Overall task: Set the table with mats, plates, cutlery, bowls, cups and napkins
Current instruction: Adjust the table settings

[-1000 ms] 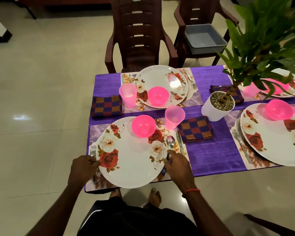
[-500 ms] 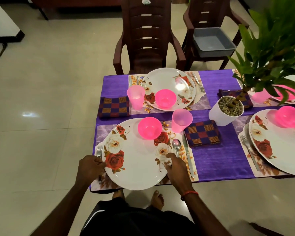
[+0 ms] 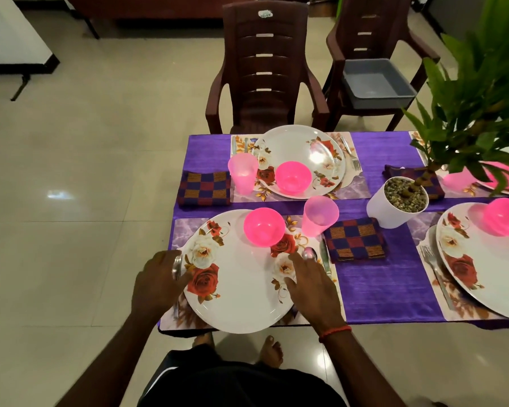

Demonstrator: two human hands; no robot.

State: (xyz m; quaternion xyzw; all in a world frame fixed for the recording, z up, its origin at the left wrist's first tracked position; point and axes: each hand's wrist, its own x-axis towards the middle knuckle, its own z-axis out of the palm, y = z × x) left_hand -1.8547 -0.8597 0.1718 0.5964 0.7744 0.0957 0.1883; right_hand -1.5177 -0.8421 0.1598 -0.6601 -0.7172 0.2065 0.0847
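Note:
A white rose-patterned plate (image 3: 241, 289) lies on the near mat (image 3: 185, 230) with a pink bowl (image 3: 263, 227) on its far rim. My left hand (image 3: 159, 280) curls over the fork (image 3: 177, 264) at the plate's left edge, and its thumb touches the rim. My right hand (image 3: 309, 286) lies with straight fingers over the plate's right rim. It covers the handle of the spoon (image 3: 309, 254). A knife (image 3: 325, 259), a pink cup (image 3: 319, 215) and a checked napkin (image 3: 354, 239) sit to the right.
A second full setting with plate (image 3: 301, 160), bowl, cup and napkin (image 3: 204, 188) lies across the purple cloth. A white plant pot (image 3: 394, 210) stands mid-table, with more settings to the right. Two brown chairs stand behind; one holds a grey tub (image 3: 376, 80).
My left hand has slid forward along the fork. My right hand has moved up toward the spoon's bowl and its fingers have straightened. The plate has stayed on the mat.

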